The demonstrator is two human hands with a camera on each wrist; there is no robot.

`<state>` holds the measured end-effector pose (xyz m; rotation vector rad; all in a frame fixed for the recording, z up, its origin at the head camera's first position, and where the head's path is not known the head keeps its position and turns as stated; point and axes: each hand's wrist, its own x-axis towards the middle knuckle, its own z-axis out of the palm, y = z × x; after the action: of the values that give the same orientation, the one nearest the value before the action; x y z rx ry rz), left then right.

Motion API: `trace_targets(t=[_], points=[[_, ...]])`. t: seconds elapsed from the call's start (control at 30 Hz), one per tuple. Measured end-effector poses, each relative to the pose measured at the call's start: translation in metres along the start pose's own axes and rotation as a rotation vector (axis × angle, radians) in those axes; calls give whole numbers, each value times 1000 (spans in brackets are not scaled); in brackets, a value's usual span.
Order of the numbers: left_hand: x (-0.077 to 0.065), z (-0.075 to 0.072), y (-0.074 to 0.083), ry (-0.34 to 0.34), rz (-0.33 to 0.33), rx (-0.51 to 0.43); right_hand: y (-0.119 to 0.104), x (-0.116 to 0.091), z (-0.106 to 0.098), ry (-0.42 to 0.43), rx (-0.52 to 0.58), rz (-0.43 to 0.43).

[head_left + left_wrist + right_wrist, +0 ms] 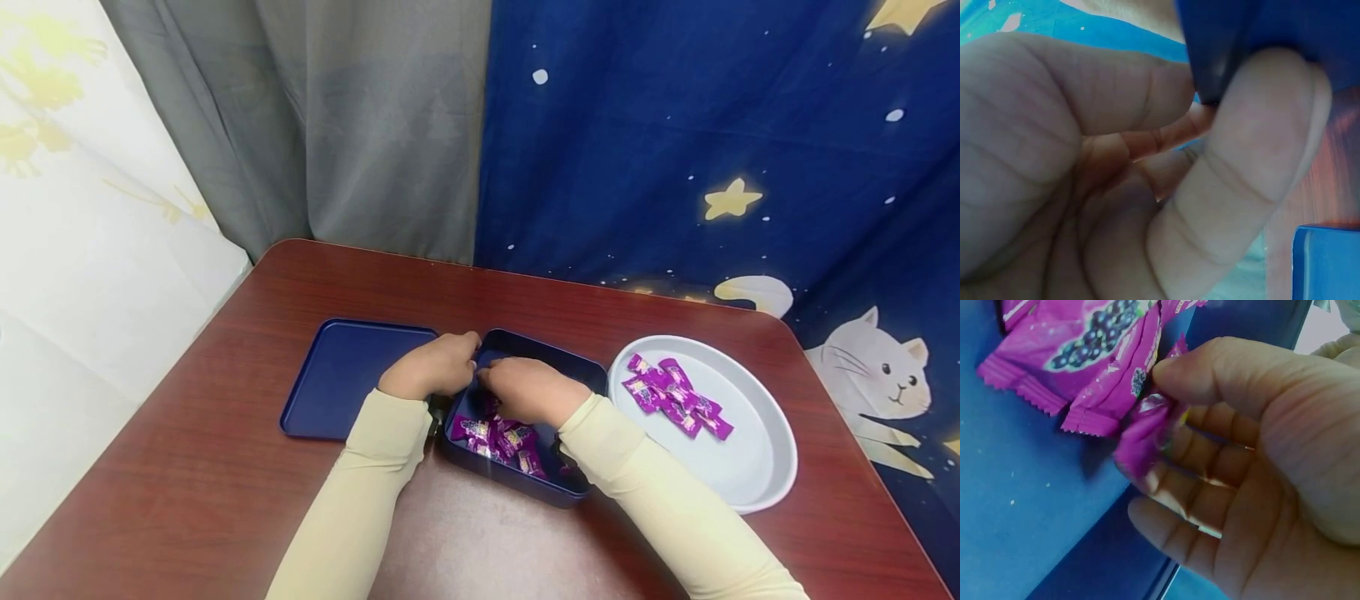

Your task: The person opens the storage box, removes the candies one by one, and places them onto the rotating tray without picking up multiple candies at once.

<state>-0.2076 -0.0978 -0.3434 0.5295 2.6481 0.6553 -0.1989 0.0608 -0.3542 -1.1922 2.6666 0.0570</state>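
A dark blue rectangular box (517,481) stands on the table with several purple candies (510,442) inside, mostly toward its near end. My left hand (431,368) grips the box's far left wall between thumb and fingers, as the left wrist view shows. Reaching down inside, my right hand (534,390) pinches one wrapped candy (1144,434) between its thumb and fingers. Other packets (1094,347) with a dark grape picture lie right beside that one on the blue floor of the box.
To the left lies a flat blue lid (348,379) with a raised rim, close to the box. A white oval tray (757,475) on the right holds several more purple candies (678,398). Behind the brown table (187,450) hang grey (390,125) and blue starry curtains (637,150).
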Motion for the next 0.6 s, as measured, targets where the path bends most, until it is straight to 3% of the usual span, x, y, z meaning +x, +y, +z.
trace_targets(t=[0.6], points=[[0, 0, 0, -10, -19, 0, 7, -11, -18, -14, 79, 48]])
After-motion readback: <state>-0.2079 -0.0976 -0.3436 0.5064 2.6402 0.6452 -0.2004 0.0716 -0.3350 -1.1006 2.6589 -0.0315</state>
